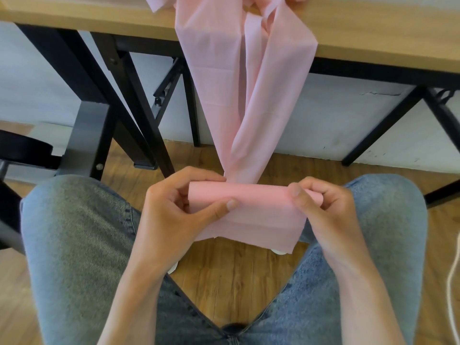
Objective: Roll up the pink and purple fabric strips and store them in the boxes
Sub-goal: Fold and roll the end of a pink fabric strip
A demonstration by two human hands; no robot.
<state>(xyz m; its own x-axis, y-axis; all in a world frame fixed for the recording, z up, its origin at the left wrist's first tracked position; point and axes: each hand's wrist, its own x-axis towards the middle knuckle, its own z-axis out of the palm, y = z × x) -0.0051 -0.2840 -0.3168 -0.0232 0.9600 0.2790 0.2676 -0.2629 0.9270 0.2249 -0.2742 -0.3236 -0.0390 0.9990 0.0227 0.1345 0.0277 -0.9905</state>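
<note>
The pink fabric strip (239,95) hangs from the table (373,33) to the lap. The left hand (174,207) and right hand (326,207) pinch the roll's ends. Fabric appears light, limp, slippery; grip the ends firmly.

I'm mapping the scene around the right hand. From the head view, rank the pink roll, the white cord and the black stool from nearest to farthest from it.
From the right hand:
1. Pink roll: held in its fingers, at centre.
2. White cord: on the floor at the right edge.
3. Black stool: far left, beyond the left hand.
</note>
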